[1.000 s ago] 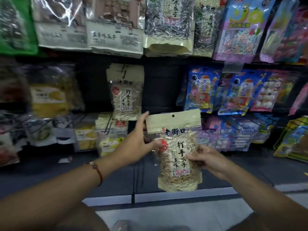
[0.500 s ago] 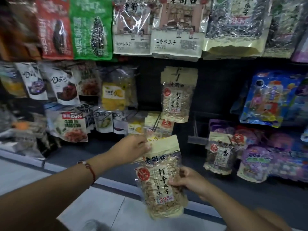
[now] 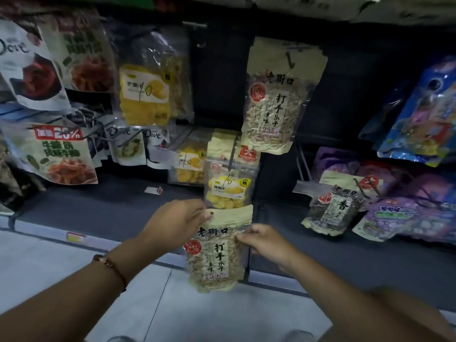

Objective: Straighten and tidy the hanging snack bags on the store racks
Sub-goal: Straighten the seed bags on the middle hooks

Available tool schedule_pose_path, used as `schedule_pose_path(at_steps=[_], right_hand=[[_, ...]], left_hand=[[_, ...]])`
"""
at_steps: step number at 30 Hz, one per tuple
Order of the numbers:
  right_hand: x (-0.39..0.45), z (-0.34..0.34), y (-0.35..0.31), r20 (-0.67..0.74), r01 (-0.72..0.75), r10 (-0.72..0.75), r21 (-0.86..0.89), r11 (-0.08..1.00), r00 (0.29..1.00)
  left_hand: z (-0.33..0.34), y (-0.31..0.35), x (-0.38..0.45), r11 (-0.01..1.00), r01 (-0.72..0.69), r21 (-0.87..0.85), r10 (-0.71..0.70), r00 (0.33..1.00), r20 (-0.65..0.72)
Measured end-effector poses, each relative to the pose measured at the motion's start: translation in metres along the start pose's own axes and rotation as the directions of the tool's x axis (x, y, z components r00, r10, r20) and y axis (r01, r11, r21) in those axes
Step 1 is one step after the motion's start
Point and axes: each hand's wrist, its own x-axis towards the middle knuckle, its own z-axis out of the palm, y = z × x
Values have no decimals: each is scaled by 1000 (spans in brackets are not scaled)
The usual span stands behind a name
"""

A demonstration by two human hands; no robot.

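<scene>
Fingers of the left hand (image 3: 176, 219) pinch the seed bag (image 3: 217, 253) header, right hand (image 3: 265, 240) gripping its edge; best keep the punched hole clear and level for the matching stack (image 3: 274, 95) at upper centre.

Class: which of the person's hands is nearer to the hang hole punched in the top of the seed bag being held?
Left. The left hand pinches the seed bag at its top corner, right beside the hang hole. The right hand grips the bag's right edge, lower down.
</scene>
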Motion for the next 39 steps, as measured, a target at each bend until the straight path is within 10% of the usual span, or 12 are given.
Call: schedule_pose_path(at_steps=[16, 39], right_hand=[[109, -14, -43, -258, -70, 228, 505, 860, 939], [166, 23, -43, -608, 228, 11, 314, 922, 794]], left_hand=[[10, -38, 77, 998, -40, 40, 43, 996, -72], [-2, -85, 70, 996, 58, 68, -51, 993, -108]])
